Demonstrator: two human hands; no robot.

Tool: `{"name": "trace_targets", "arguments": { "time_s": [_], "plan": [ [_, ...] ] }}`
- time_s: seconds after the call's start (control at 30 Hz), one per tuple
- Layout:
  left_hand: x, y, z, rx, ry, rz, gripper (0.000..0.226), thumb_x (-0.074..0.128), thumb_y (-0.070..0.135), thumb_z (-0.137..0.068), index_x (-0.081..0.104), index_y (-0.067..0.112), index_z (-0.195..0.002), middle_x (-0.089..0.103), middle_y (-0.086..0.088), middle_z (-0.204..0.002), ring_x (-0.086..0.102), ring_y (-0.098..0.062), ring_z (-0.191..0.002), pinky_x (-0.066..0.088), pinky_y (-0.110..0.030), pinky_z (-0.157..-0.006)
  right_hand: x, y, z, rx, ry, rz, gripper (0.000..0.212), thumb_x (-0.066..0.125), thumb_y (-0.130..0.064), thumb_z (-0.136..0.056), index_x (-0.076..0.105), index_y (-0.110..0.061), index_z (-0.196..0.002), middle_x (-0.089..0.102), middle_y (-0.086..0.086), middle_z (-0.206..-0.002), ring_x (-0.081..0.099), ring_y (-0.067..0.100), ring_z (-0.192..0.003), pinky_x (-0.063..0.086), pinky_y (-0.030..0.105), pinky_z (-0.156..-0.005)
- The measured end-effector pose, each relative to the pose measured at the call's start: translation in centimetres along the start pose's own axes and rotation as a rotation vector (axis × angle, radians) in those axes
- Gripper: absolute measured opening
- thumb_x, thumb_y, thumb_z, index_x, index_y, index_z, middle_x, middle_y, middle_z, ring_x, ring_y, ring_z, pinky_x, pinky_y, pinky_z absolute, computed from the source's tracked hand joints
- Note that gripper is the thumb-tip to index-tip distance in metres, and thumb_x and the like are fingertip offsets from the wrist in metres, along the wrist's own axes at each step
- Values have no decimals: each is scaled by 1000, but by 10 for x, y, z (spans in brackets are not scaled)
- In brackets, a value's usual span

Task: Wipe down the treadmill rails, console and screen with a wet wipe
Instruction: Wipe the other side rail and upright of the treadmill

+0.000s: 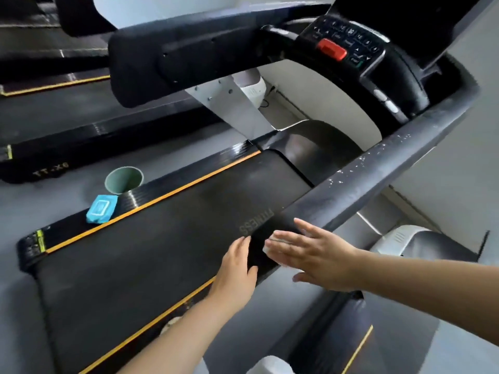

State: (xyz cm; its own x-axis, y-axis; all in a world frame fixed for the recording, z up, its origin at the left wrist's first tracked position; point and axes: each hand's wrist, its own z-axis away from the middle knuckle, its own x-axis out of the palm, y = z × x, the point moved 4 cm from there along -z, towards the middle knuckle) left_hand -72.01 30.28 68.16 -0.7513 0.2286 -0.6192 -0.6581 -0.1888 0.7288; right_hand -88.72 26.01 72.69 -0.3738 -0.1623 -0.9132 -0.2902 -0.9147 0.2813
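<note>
The treadmill's right rail [378,168] runs from the console down to its near end, dusty with white specks along the top. My left hand [237,268] grips the near end of that rail from the left side, thumb on top. My right hand [313,255] lies flat with straight fingers on the rail end, pressing a white wet wipe [272,245] that peeks out under the fingers. The console [348,44] with its red stop key sits at the top right. The dark screen [399,20] above it is cut off by the frame. The left rail [172,58] crosses the upper middle.
A blue wet wipe pack [101,209] lies on the treadmill's left side strip, beside a green cup [124,179] on the floor. The black belt [162,238] with orange edging fills the middle. Another treadmill [54,147] stands to the left, and a further one [405,244] to the right.
</note>
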Motion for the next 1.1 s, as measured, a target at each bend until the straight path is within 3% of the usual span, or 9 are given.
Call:
{"name": "trace_targets", "arguments": {
  "time_s": [0.27,0.43,0.53,0.63,0.73,0.8,0.93,1.03,1.1],
  "plan": [
    [5,-4,6,-200,174,515,53,42,-2,-94,31,13,-143,29,0,-146,36,-13,-131,33,-27,-108,5,-18,-66,15,-89,237,69,57,-64,-79,58,-18,-131,54,0,-138,44,22,-133,5,50,-113],
    [0,7,14,-139,136,581,51,37,-6,-94,32,10,-142,30,-1,-145,37,-1,-116,30,-8,-98,-17,1,-35,74,5,108,78,70,-60,-70,53,-22,-135,50,6,-141,43,27,-132,21,51,-110],
    [-4,23,14,-39,165,618,54,36,-10,-91,34,11,-141,29,7,-144,36,0,-124,27,-2,-99,-31,11,-26,68,37,96,70,57,-55,-80,43,-18,-139,52,7,-138,43,27,-129,20,52,-109],
    [-2,33,14,73,235,645,58,38,-11,-88,34,14,-140,25,13,-144,26,2,-135,25,-17,-112,-39,18,-34,23,60,31,59,35,-44,-89,41,-7,-134,61,6,-128,52,22,-124,18,50,-110],
    [-8,43,6,243,415,587,60,35,2,-81,37,11,-140,21,9,-150,17,10,-135,17,-6,-108,-40,29,-41,-51,66,-55,46,37,-37,-89,51,-11,-124,59,3,-130,49,18,-126,14,45,-113],
    [-4,48,0,359,523,513,62,33,7,-78,33,12,-140,19,-2,-152,19,-3,-139,16,-10,-110,-33,37,-39,-109,39,-40,46,42,-34,-86,52,-17,-127,47,2,-143,38,19,-136,14,44,-114],
    [21,53,-7,503,475,330,56,33,19,-94,18,5,-145,13,-9,-155,15,-15,-143,14,-17,-112,-22,44,-31,-68,43,-60,55,55,-31,-84,41,-22,-136,37,0,-150,27,21,-143,21,47,-114],
    [39,54,-8,449,347,122,58,17,34,-101,21,-6,-143,18,-19,-153,22,-25,-141,28,-27,-109,-16,40,-9,82,173,-175,43,53,-20,-85,52,-25,-128,35,4,-149,30,22,-141,18,47,-116],
    [47,49,-6,456,362,-9,61,17,37,-101,17,-9,-143,21,-23,-150,23,-30,-140,27,-34,-109,-8,29,5,176,172,-124,54,47,-17,-87,40,-26,-140,25,5,-154,26,25,-141,11,45,-118]
  ]
}}
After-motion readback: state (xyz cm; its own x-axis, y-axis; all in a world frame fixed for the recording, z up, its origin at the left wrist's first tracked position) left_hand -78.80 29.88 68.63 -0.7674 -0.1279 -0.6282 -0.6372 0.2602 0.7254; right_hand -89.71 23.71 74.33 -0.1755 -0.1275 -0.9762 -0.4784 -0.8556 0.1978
